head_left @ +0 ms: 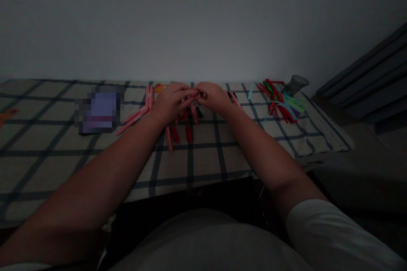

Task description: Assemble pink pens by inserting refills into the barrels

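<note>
A plain grey wall (203,21) rose behind, checked cloth (203,156) ran right up to it, and a dark ribbed shape (378,76) slanted in at right. Mid-cloth, both hands met: the left hand (170,102) pinched a pink pen (194,96) above scattered pens (169,140), the right hand (212,96) close against it, grip impossible to tell! Rightward, coloured strips (275,102) lay beside a grey cup (297,83).

From where I stand, no wording can be read. Dark lettering (330,132) runs along the right-hand border of the checked cloth (203,152) on the counter; it is too small and dim to decipher. Small pale marks on the pink pens (151,97) are likewise illegible. The flat bluish item (101,106) is pixelated over.
</note>
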`<action>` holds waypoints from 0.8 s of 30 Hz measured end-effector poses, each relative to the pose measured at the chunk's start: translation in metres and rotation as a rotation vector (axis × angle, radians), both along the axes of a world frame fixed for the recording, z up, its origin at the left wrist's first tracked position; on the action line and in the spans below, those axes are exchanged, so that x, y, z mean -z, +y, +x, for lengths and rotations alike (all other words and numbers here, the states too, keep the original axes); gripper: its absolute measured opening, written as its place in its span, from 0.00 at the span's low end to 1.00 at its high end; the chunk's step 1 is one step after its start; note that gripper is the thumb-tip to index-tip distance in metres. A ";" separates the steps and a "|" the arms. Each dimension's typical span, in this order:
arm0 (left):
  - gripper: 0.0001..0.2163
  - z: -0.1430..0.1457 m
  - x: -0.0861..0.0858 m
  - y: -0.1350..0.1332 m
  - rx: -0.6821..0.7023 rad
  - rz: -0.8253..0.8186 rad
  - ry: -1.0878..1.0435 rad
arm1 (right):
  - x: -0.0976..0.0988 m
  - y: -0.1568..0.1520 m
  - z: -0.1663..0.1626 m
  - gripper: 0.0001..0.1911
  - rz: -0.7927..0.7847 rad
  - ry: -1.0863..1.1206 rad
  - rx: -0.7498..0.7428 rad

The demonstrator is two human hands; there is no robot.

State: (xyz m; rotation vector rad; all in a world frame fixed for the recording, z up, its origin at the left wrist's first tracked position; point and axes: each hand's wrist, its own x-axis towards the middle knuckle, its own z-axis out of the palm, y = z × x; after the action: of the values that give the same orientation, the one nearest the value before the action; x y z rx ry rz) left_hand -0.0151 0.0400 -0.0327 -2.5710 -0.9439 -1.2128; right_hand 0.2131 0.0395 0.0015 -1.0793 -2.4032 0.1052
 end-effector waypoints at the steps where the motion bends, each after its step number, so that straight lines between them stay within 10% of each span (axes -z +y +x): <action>1: 0.12 0.000 0.000 0.000 -0.002 -0.002 0.001 | -0.001 -0.001 0.000 0.11 -0.005 0.000 0.005; 24: 0.11 0.001 -0.001 -0.001 -0.005 -0.002 0.009 | 0.003 0.003 0.001 0.12 0.001 0.018 -0.027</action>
State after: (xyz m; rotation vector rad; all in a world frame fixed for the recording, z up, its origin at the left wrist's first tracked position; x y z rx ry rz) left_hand -0.0144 0.0390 -0.0319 -2.5715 -0.9496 -1.1988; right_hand 0.2138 0.0430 -0.0015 -1.0405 -2.4018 0.1224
